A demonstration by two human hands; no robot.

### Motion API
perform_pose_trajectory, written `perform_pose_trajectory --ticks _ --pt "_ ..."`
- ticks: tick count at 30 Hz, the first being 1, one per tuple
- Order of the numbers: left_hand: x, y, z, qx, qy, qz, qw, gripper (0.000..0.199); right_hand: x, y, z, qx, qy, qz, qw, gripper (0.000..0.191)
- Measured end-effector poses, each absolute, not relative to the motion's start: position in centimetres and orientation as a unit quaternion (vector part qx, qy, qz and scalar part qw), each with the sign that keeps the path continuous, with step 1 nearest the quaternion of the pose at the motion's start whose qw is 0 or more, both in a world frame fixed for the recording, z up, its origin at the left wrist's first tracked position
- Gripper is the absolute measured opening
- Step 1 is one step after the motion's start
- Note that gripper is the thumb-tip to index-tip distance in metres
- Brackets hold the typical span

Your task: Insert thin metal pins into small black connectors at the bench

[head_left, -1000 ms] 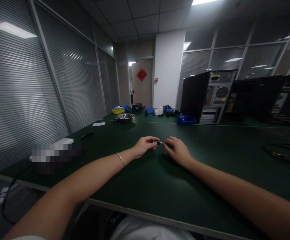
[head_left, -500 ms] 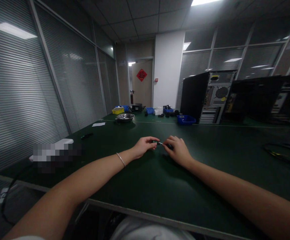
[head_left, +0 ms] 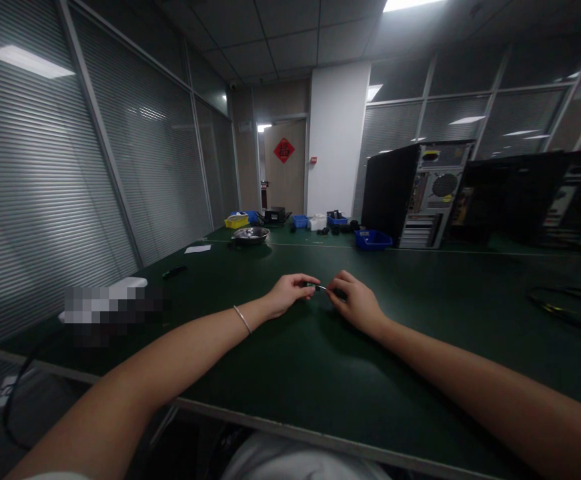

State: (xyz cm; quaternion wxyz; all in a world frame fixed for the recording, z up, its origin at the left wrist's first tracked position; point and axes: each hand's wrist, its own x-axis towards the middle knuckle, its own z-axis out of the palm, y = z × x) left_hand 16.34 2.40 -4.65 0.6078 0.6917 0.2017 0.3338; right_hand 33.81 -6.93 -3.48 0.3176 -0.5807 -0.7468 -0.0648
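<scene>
My left hand [head_left: 290, 295] is closed in a pinch on a small green circuit board [head_left: 312, 285], mostly covered by the fingers. From the right, my right hand [head_left: 356, 300] grips the dark handle of a screwdriver [head_left: 323, 288]. Its thin metal shaft points left and reaches the board's edge; whether the tip touches a screw is too small to tell. Both hands are just above the green tabletop [head_left: 280, 373], near the middle of the view.
A blue bin [head_left: 373, 240] and a computer tower [head_left: 420, 193] stand at the back right. Farther back are a metal bowl [head_left: 251, 235] and a yellow basket [head_left: 236, 221]. A white paper [head_left: 197, 249] lies left. A black cable [head_left: 570, 307] lies at the right.
My right hand's fingers have shifted very slightly around the screwdriver handle. The left hand and the board stay in the same place.
</scene>
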Motion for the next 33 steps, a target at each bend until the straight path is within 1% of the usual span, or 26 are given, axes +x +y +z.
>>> perform_pose_trajectory --ticks 9,14,20,27,33 --pt "16.33 2.57 -4.89 0.713 0.198 0.328 0.588 0.036 33.64 -7.09 -3.36 -0.578 -0.750 -0.085 0.311 0.014" --pt "16.30 2.40 -4.59 0.680 0.198 0.322 0.628 0.036 33.69 -7.11 -3.30 -0.578 -0.749 -0.082 0.315 0.015" --pt "16.04 2.16 -4.14 0.638 0.189 0.312 0.678 0.029 33.83 -6.86 -3.49 -0.567 -0.754 -0.075 0.323 0.015" --pt "15.98 2.18 -4.08 0.631 0.191 0.302 0.689 0.025 34.04 -6.71 -3.59 -0.558 -0.760 -0.063 0.326 0.016" --pt "15.92 2.12 -4.02 0.631 0.193 0.302 0.688 0.023 34.10 -6.46 -3.71 -0.560 -0.758 -0.029 0.334 0.017"
